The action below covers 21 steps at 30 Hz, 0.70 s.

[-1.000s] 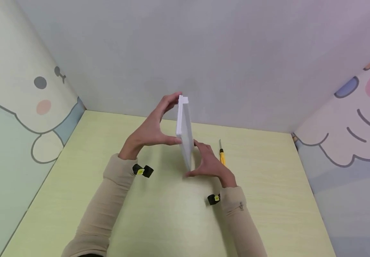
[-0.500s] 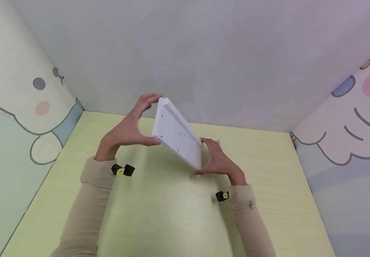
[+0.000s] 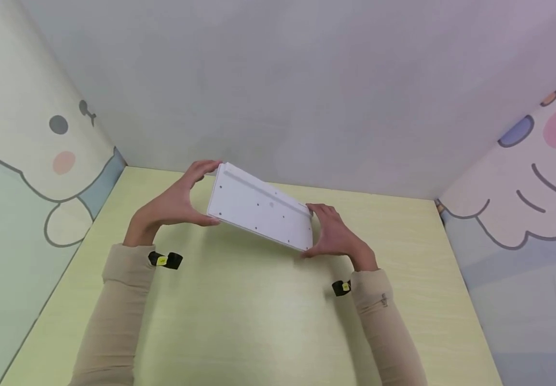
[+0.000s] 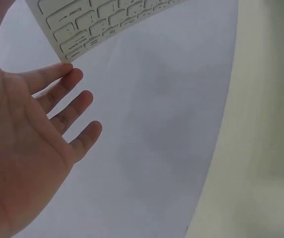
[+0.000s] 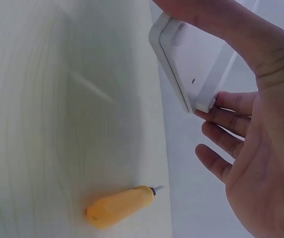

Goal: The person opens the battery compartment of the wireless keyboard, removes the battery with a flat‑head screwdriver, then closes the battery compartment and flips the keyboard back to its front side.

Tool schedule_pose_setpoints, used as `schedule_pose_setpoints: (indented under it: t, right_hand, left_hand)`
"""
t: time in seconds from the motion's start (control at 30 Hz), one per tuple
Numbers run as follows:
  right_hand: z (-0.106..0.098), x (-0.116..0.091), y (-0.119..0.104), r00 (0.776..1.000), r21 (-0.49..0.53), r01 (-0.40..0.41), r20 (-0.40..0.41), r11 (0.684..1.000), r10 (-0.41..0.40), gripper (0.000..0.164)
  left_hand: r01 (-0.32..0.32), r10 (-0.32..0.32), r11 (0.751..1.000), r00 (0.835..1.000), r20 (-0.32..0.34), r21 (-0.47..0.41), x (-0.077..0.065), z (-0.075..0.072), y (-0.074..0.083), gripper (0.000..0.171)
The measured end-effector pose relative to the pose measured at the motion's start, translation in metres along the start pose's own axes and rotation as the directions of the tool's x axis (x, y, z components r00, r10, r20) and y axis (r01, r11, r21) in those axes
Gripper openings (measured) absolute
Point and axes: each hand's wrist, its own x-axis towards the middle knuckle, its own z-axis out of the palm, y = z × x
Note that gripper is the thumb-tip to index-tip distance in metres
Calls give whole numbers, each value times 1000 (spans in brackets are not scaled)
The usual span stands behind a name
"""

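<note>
A white keyboard (image 3: 263, 212) is held up tilted over the table, its underside with small screw holes and a raised bar facing me. My left hand (image 3: 176, 201) grips its left end between thumb and fingers; in the left wrist view the keys of the keyboard (image 4: 102, 20) show beside the fingertips (image 4: 65, 69). At the other end my right hand (image 3: 333, 233) pinches the corners, thumb on the near edge and fingers on the far one. In the right wrist view a yellow-handled screwdriver (image 5: 122, 206) lies on the table, below the right hand (image 5: 251, 134).
The pale yellow-green table (image 3: 244, 321) meets a grey back wall (image 3: 278, 91). Side walls with cartoon prints (image 3: 60, 161) stand at left and right. A small black device (image 3: 165, 260) sits at each wrist.
The keyboard has turned from nearly edge-on to show its underside. My left hand has swung left and slightly down with its end, while the right moved a little right. The screwdriver became hidden in the head view.
</note>
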Motion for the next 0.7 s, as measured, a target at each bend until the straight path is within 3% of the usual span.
schedule_pose_setpoints:
  t: [0.13,0.33,0.7]
  right_hand:
    - [-5,2,1,1000,-37,-1,1,999,1,131]
    - [-7,4,3,1000,-60,0,-2,998,0,131]
    - [-5,6,-1,1000,-126,13,5,992,-12,130]
  left_hand:
    - [89,-89,996,996,16,9,-5,1,-14,119]
    - [171,-171,985,985,35,13,-10,6,-31,121]
    - [217,-226,964,973,47,154,-18,17,-60,129]
